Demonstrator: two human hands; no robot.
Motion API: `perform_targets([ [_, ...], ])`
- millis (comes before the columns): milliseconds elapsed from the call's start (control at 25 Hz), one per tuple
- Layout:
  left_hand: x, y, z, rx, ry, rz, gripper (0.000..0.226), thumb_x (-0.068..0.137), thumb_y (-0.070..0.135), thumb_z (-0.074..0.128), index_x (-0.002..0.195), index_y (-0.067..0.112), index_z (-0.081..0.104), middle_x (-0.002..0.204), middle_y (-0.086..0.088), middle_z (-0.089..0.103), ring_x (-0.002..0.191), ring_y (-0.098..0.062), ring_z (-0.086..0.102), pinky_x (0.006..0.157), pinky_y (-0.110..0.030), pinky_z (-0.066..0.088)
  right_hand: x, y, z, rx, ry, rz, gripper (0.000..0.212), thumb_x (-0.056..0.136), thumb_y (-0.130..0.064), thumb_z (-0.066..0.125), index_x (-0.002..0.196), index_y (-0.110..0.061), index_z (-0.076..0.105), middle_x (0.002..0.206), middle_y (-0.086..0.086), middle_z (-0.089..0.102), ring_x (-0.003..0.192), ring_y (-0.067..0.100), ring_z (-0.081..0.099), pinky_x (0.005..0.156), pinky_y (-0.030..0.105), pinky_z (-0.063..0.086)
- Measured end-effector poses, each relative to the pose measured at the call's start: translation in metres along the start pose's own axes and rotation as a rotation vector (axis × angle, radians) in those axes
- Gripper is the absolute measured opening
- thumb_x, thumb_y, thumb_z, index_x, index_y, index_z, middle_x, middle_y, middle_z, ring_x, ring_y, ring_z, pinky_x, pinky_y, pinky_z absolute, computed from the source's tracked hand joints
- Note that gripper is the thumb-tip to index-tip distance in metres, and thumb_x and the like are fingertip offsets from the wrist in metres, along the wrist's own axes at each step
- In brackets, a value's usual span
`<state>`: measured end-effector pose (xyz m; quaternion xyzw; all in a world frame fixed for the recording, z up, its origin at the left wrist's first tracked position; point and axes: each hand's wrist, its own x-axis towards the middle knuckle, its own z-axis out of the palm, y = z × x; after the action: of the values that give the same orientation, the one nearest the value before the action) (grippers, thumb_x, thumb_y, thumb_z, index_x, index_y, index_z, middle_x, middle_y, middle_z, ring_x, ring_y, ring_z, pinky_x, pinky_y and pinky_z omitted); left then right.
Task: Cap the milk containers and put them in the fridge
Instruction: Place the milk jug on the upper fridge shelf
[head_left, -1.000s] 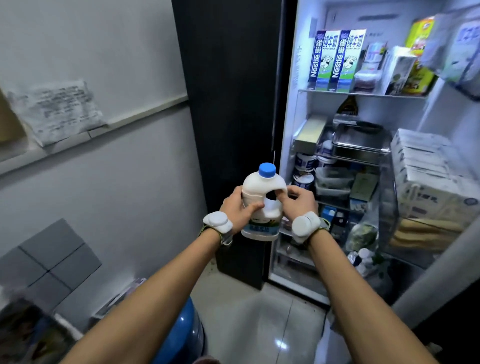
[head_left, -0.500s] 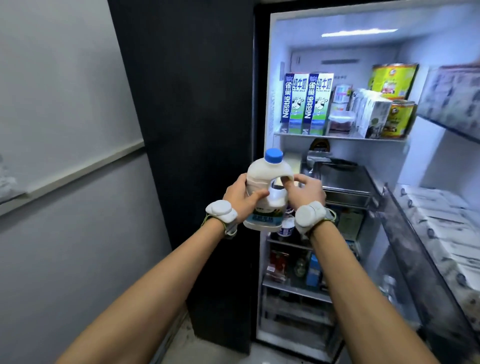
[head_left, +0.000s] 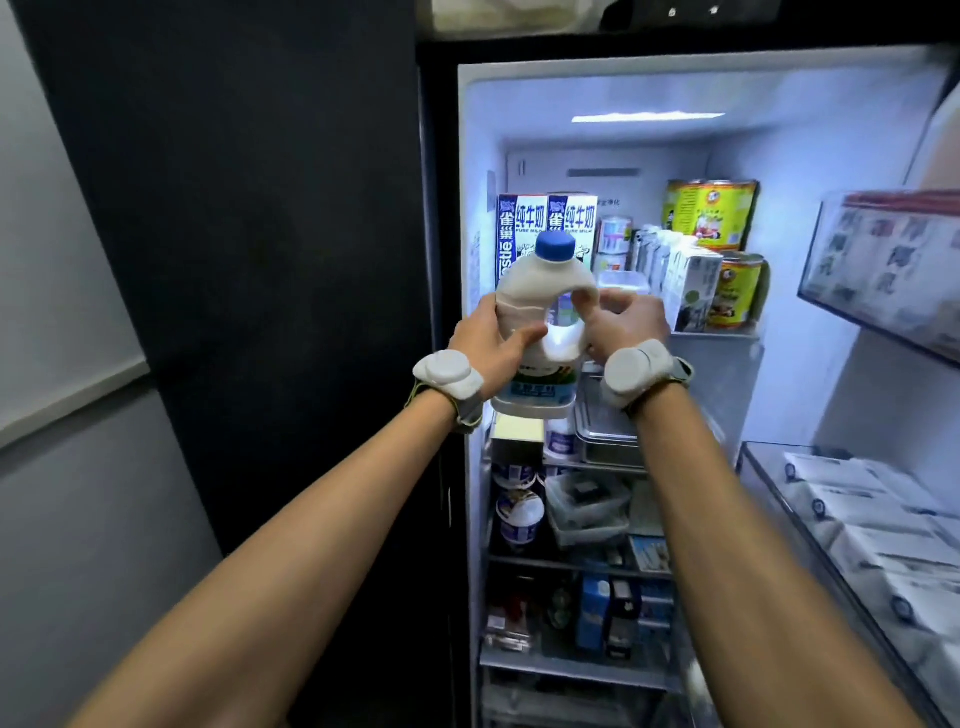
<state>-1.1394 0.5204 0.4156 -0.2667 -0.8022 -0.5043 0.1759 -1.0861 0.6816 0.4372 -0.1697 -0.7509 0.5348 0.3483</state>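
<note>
A white milk jug (head_left: 524, 291) with a blue cap (head_left: 556, 246) is held upright in front of the open fridge (head_left: 810, 130), level with its top shelf. My left hand (head_left: 491, 340) wraps the jug's body from the left. My right hand (head_left: 626, 319) grips the jug's handle from the right. Both wrists wear white bands. The jug's base hangs in the air just outside the fridge opening.
Two blue-green milk cartons (head_left: 545, 218), white cartons (head_left: 685, 280) and yellow tins (head_left: 711, 213) crowd the top shelf. A metal tray (head_left: 608, 441) and tubs fill lower shelves. The open door's bins (head_left: 883, 260) of packages stand at the right. A dark panel (head_left: 260, 260) is at the left.
Both hands have raised the jug from the middle shelves up to the top shelf's height and closer to the fridge. The view has tilted upward.
</note>
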Motion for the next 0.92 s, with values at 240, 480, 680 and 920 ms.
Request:
perform_targets([
  [240, 0.084, 0.019, 0.024, 0.016, 0.010, 0.076, 0.044, 0.079, 0.054, 0.066, 0.111, 0.027, 0.054, 0.097, 0.011, 0.062, 0.086, -0.015, 0.060, 0.065, -0.026, 0.045, 0.080, -0.021, -0.004, 0.049, 0.093, -0.062, 0.032, 0.058, -0.072, 0.070, 0.067, -0.041, 0.072, 0.089, -0.002, 0.079, 0.082, 0.027, 0.076, 0.075, 0.048, 0.062],
  [480, 0.142, 0.017, 0.035, 0.048, 0.037, 0.066, 0.046, 0.076, 0.056, 0.067, 0.109, 0.025, 0.054, 0.096, 0.009, 0.062, 0.083, -0.016, 0.060, 0.064, -0.028, 0.045, 0.129, -0.031, 0.004, 0.077, 0.094, -0.090, 0.035, 0.053, -0.074, 0.068, 0.064, -0.041, 0.071, 0.086, -0.004, 0.078, 0.082, 0.024, 0.076, 0.076, 0.045, 0.063],
  [680, 0.169, 0.009, 0.046, 0.036, 0.021, 0.019, 0.046, 0.078, 0.055, 0.067, 0.108, 0.023, 0.054, 0.085, 0.012, 0.058, 0.072, -0.007, 0.053, 0.055, -0.019, 0.036, 0.151, -0.030, 0.013, 0.019, 0.078, -0.063, 0.034, 0.065, -0.063, 0.072, 0.066, -0.029, 0.069, 0.089, 0.002, 0.079, 0.085, 0.030, 0.075, 0.077, 0.046, 0.062],
  [920, 0.183, -0.003, 0.052, 0.070, 0.001, -0.047, 0.048, 0.083, 0.056, 0.062, 0.116, 0.022, 0.054, 0.100, 0.005, 0.063, 0.084, -0.019, 0.057, 0.064, -0.028, 0.041, 0.172, -0.021, 0.026, -0.173, 0.097, -0.115, 0.016, 0.083, -0.044, 0.067, 0.078, -0.028, 0.070, 0.097, -0.001, 0.077, 0.093, 0.024, 0.071, 0.076, 0.026, 0.052],
])
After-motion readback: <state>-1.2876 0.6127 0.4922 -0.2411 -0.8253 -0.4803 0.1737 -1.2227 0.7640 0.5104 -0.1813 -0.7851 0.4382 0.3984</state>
